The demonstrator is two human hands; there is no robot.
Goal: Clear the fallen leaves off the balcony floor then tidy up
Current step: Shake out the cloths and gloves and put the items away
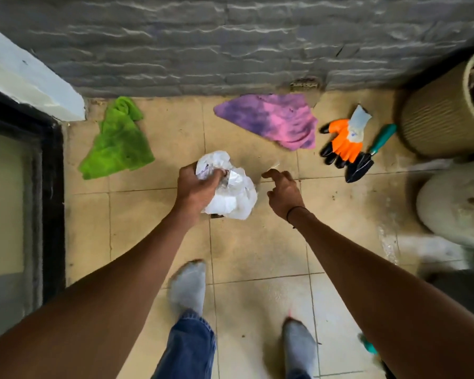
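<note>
The left hand (196,187) grips a crumpled white bag (230,187) at mid-frame, bunched at its mouth, likely to keep gathered leaves inside. The right hand (283,191), empty with loosely curled fingers, reaches toward a pale leaf scrap (274,164) on the floor (257,255).

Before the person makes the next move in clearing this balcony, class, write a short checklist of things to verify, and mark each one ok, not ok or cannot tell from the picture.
1. Left hand has a firm grip on the white plastic bag: ok.
2. Right hand free to pick things up: ok, it holds nothing.
3. Bag mouth open to take leaves: cannot tell, it is bunched up.
4. Floor tiles free of leaves: cannot tell, only small specks show.
5. Green cloth, purple cloth, orange glove and trowel put away: not ok, all lie on the floor.
</note>
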